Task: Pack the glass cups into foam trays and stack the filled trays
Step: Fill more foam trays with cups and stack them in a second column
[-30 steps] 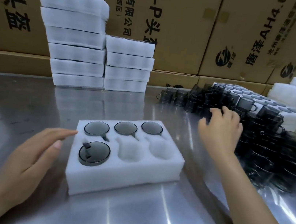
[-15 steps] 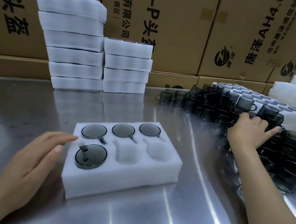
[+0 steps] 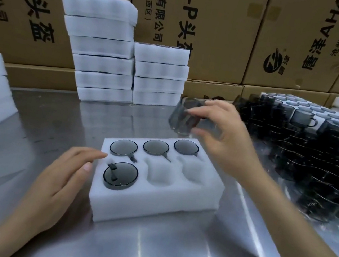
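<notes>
Behind everything, cardboard boxes (image 3: 211,31) with printed characters form a wall along the far edge of the steel table (image 3: 54,124). Against them stand two stacks of foam trays (image 3: 129,67), the left stack taller than the right. To your right, a crowd of dark glass cups (image 3: 305,153) sits on the table, some piled on one another. In front of you lies the foam tray (image 3: 153,200) you are filling: three cups sit in its far row and one in the near left pocket, while the near middle and near right pockets hold nothing. Your right hand (image 3: 226,137) pinches a smoky glass cup (image 3: 185,117), tilted, in the air above the tray's far right corner. Your left hand (image 3: 62,176) lies with fingers straight, fingertips touching the tray's left edge.
</notes>
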A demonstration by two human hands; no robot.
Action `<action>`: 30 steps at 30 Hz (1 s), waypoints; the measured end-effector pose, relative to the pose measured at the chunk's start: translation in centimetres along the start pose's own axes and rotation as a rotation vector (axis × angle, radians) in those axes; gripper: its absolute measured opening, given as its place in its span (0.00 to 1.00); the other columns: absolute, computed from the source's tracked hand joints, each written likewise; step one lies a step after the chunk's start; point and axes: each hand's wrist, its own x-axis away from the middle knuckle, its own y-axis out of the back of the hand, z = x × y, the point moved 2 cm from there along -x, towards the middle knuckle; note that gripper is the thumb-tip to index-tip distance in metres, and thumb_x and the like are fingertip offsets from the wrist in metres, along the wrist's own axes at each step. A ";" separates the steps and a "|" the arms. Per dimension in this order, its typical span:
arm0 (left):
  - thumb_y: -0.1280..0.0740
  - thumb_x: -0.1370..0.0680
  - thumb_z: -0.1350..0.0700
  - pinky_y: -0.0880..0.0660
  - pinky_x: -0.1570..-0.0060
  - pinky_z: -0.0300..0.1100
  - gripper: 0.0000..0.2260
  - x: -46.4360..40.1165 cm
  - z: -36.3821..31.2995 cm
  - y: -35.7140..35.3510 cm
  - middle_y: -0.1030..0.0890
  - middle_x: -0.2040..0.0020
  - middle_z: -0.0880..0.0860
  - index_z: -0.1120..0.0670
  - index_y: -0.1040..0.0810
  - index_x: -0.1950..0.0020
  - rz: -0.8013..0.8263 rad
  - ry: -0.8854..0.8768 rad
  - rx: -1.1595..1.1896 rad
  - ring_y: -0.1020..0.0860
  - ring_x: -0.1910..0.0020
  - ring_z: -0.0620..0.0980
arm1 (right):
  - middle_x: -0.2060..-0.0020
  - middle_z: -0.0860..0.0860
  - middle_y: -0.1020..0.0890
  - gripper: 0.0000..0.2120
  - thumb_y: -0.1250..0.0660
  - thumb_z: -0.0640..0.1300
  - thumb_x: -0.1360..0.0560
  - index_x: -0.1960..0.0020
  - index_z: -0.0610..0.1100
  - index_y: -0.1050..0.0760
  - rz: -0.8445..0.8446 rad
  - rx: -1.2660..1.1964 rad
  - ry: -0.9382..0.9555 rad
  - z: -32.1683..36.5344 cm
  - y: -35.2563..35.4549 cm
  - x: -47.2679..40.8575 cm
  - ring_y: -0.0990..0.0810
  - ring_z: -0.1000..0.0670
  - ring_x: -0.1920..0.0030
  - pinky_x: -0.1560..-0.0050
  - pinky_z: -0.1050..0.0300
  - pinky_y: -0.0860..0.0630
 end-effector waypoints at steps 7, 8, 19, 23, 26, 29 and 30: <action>0.48 0.21 0.47 0.35 0.44 0.28 0.16 0.0 -0.2 0.0 0.24 0.43 0.41 0.45 0.24 0.42 0.006 0.004 -0.019 0.26 0.42 0.38 | 0.58 0.56 0.19 0.12 0.33 0.28 0.31 0.57 0.45 0.22 0.259 -0.012 0.231 1.6 -4.0 2.0 0.28 0.52 0.47 0.41 0.44 0.30; 0.48 0.21 0.48 0.35 0.44 0.27 0.15 0.0 -0.2 0.0 0.25 0.43 0.41 0.45 0.24 0.42 0.004 0.000 -0.019 0.26 0.42 0.38 | 0.57 0.56 0.19 0.14 0.35 0.28 0.32 0.56 0.46 0.22 0.289 -0.018 0.197 1.6 -4.3 2.2 0.28 0.51 0.46 0.43 0.41 0.29; 0.48 0.21 0.46 0.34 0.43 0.29 0.16 0.1 0.0 -0.1 0.25 0.42 0.42 0.44 0.24 0.41 0.020 0.031 0.000 0.27 0.40 0.42 | 0.67 0.58 0.24 0.21 0.40 0.62 0.26 0.64 0.44 0.25 0.304 0.015 0.067 3.0 -5.0 2.7 0.29 0.55 0.46 0.41 0.49 0.31; 0.48 0.21 0.46 0.34 0.43 0.30 0.16 0.1 0.0 -0.1 0.25 0.42 0.43 0.44 0.24 0.41 0.026 0.039 0.009 0.27 0.39 0.42 | 0.69 0.59 0.29 0.16 0.36 0.53 0.26 0.66 0.43 0.30 0.319 -0.053 0.033 2.4 -4.5 2.7 0.29 0.54 0.43 0.43 0.47 0.29; 0.48 0.21 0.47 0.35 0.43 0.29 0.16 0.1 0.0 -0.1 0.25 0.42 0.43 0.44 0.24 0.41 0.029 0.039 0.015 0.27 0.40 0.42 | 0.63 0.57 0.24 0.12 0.37 0.51 0.26 0.62 0.42 0.26 0.370 -0.099 0.014 1.8 -3.8 2.8 0.32 0.55 0.36 0.39 0.48 0.31; 0.48 0.21 0.46 0.34 0.42 0.29 0.16 0.1 0.0 0.0 0.25 0.42 0.43 0.43 0.24 0.41 0.029 0.043 0.022 0.27 0.40 0.42 | 0.53 0.55 0.22 0.12 0.39 0.51 0.25 0.53 0.42 0.24 0.476 -0.089 -0.016 1.5 -3.7 2.9 0.39 0.57 0.31 0.34 0.53 0.36; 0.48 0.21 0.47 0.34 0.43 0.29 0.16 0.2 0.0 0.0 0.25 0.42 0.43 0.43 0.24 0.41 0.029 0.042 0.022 0.27 0.40 0.41 | 0.53 0.55 0.23 0.13 0.40 0.51 0.25 0.52 0.42 0.25 0.515 -0.091 -0.026 1.5 -3.7 3.0 0.40 0.58 0.32 0.34 0.54 0.37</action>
